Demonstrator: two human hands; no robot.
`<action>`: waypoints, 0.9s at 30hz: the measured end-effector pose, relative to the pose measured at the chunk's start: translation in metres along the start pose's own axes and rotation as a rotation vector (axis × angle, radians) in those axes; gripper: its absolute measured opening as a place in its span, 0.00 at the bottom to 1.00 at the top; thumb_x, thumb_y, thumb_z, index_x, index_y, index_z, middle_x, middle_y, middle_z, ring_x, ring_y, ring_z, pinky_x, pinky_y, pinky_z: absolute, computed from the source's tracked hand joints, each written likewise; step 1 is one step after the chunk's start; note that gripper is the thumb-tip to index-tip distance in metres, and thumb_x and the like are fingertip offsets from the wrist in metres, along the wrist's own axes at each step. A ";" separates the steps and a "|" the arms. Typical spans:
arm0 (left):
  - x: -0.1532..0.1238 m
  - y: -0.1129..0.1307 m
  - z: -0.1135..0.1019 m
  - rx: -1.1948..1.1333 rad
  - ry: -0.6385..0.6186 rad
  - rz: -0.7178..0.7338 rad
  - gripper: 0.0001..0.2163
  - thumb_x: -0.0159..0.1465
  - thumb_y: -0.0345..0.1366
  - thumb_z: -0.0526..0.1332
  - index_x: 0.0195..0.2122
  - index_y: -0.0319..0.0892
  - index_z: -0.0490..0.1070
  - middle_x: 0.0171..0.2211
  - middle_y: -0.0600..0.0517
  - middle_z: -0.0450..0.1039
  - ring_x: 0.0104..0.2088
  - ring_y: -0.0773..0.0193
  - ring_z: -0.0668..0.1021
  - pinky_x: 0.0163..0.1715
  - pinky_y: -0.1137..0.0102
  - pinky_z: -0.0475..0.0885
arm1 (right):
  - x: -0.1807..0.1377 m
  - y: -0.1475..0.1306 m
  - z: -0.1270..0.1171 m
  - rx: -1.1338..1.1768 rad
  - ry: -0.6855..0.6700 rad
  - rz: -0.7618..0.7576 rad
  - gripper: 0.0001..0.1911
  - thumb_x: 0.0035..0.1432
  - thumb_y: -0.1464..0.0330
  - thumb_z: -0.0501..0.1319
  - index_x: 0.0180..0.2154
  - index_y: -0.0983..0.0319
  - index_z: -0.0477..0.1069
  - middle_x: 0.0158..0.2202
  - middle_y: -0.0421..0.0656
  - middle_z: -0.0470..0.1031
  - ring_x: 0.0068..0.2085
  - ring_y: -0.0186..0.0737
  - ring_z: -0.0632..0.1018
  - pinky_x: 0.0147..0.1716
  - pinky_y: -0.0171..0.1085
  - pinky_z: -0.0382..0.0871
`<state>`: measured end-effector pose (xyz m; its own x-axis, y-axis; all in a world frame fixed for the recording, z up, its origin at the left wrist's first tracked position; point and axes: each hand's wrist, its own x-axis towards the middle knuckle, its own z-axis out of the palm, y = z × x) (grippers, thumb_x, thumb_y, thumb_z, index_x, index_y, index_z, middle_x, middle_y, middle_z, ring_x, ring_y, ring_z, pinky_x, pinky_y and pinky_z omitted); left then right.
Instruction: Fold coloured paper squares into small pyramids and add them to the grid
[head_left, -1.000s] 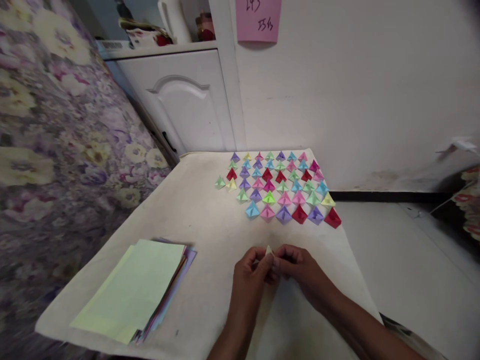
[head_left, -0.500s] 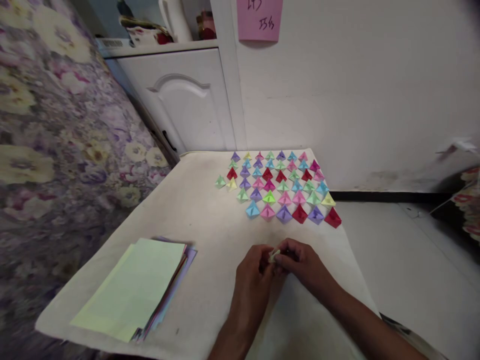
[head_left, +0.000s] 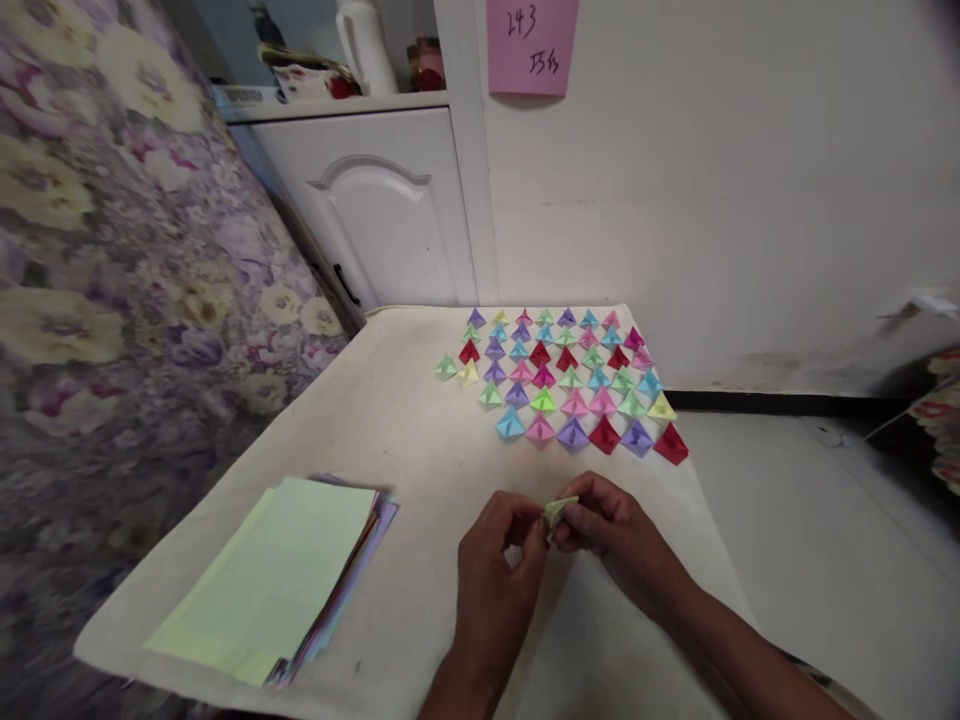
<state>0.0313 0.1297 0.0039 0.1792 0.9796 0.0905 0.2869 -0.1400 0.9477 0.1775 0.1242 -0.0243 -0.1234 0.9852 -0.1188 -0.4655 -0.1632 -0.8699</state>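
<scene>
A small folded piece of pale yellow-green paper (head_left: 556, 508) is held up between my two hands, above the near part of the table. My left hand (head_left: 501, 550) pinches its left side between thumb and fingertips. On the other side, my right hand (head_left: 611, 525) has thumb and fingers closed on it. Part of the paper is hidden by the fingers. Just beyond my hands stand rows of small folded paper boats (head_left: 574, 433) in purple, pink, blue, green, red and yellow.
A stack of coloured paper sheets (head_left: 270, 575), pale green on top, lies at the table's left. Behind the table (head_left: 360, 400) are a white cabinet (head_left: 382, 210) and a wall with a pink note (head_left: 532, 45). A floral curtain (head_left: 150, 330) hangs along the left side.
The folded paper now shows more between my fingers, and my left hand has shifted slightly left. The view has tilted up a little, showing more of the pink note.
</scene>
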 end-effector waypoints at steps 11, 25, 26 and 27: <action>0.000 -0.003 0.001 -0.144 -0.027 -0.145 0.04 0.59 0.36 0.57 0.30 0.42 0.66 0.23 0.55 0.70 0.25 0.67 0.72 0.26 0.74 0.67 | -0.001 0.004 0.004 0.136 0.030 0.011 0.10 0.50 0.67 0.65 0.30 0.62 0.65 0.25 0.39 0.73 0.27 0.32 0.73 0.27 0.31 0.64; 0.006 -0.003 -0.001 -0.282 -0.022 -0.268 0.06 0.57 0.37 0.57 0.27 0.41 0.64 0.21 0.55 0.70 0.25 0.66 0.74 0.25 0.74 0.67 | -0.004 -0.003 0.003 -0.196 0.011 -0.092 0.08 0.51 0.64 0.64 0.31 0.61 0.68 0.31 0.41 0.73 0.31 0.37 0.76 0.29 0.36 0.71; 0.006 -0.002 -0.001 -0.296 -0.023 -0.277 0.06 0.57 0.37 0.57 0.27 0.41 0.64 0.22 0.54 0.71 0.26 0.65 0.75 0.26 0.73 0.67 | -0.005 -0.003 0.004 -0.231 0.001 -0.105 0.07 0.52 0.64 0.63 0.31 0.61 0.68 0.32 0.41 0.72 0.32 0.37 0.76 0.30 0.37 0.71; 0.006 -0.002 -0.002 -0.305 -0.023 -0.285 0.06 0.57 0.37 0.58 0.27 0.41 0.64 0.22 0.54 0.71 0.27 0.64 0.75 0.27 0.73 0.68 | -0.006 -0.004 0.004 -0.264 -0.008 -0.121 0.07 0.53 0.64 0.62 0.31 0.61 0.69 0.33 0.42 0.72 0.33 0.38 0.76 0.31 0.37 0.72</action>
<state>0.0301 0.1363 0.0030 0.1552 0.9689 -0.1925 0.0373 0.1890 0.9813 0.1767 0.1185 -0.0185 -0.0885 0.9961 -0.0039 -0.2329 -0.0245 -0.9722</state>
